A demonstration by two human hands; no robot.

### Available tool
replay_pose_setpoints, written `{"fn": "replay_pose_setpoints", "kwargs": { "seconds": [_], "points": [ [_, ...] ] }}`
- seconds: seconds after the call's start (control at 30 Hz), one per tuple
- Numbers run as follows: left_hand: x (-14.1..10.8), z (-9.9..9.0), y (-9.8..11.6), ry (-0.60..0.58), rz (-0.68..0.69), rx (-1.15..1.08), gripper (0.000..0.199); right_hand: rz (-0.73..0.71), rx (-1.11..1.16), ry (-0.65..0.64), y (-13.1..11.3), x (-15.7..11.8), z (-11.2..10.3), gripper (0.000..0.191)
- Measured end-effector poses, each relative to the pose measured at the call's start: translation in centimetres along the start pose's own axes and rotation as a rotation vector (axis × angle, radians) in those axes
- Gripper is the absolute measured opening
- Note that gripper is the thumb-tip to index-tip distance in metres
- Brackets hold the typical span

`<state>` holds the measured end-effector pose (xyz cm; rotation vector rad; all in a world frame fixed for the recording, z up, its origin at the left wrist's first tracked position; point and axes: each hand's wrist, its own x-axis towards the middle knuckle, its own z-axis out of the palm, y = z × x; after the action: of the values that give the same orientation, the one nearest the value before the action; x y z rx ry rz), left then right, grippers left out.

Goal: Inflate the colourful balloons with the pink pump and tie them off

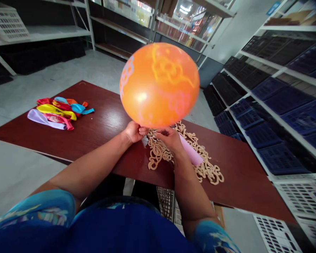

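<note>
Above a dark-red wooden surface (102, 109), a round orange balloon (160, 86) is pinched underneath by left hand (136, 132) and right hand (171, 138); air could be lost if grip slackened.

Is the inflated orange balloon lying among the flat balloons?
No, the orange balloon is up at the left hand and right hand, while the flat balloons lie apart on the table.

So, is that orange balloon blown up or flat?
Blown up: the orange balloon is round and bulging, just above the left hand and right hand. Whether it is tied off, I cannot tell.
</note>
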<state>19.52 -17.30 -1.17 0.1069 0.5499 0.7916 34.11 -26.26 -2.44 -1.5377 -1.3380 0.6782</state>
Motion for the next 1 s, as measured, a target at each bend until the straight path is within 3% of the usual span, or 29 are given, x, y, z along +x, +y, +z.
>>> {"fn": "replay_pose_setpoints", "kwargs": {
  "seconds": [0.13,0.27,0.4,0.57,0.67,0.83,1.0],
  "points": [
    [1.1,-0.7,1.7,-0.271,-0.109,0.009,0.011,-0.071,-0.394,-0.124,0.1,-0.5,-0.1,0.021],
    [1.7,-1.2,2.3,-0.347,-0.091,0.012,0.013,-0.067,-0.544,-0.167,-0.1,-0.8,0.8,0.015],
    [2.0,-1.4,2.3,-0.394,-0.059,0.045,0.016,-0.075,-0.262,-0.082,-0.7,-0.5,0.2,0.02],
    [1.9,-1.4,2.1,-0.443,-0.045,0.094,0.013,0.102,0.362,0.106,-1.2,-0.1,-0.7,0.023],
    [1.8,-1.4,1.9,-0.49,-0.039,0.139,0.011,0.135,0.581,0.117,-1.3,0.0,-0.6,0.022],
    [1.3,-1.1,1.4,-0.498,-0.023,0.288,0.012,0.086,0.612,0.114,-1.1,0.0,-0.2,0.02],
    [0.9,-1.2,0.2,-0.437,-0.025,0.453,0.017,-0.042,0.382,0.097,-1.1,-0.3,0.9,0.016]
  ]
}}
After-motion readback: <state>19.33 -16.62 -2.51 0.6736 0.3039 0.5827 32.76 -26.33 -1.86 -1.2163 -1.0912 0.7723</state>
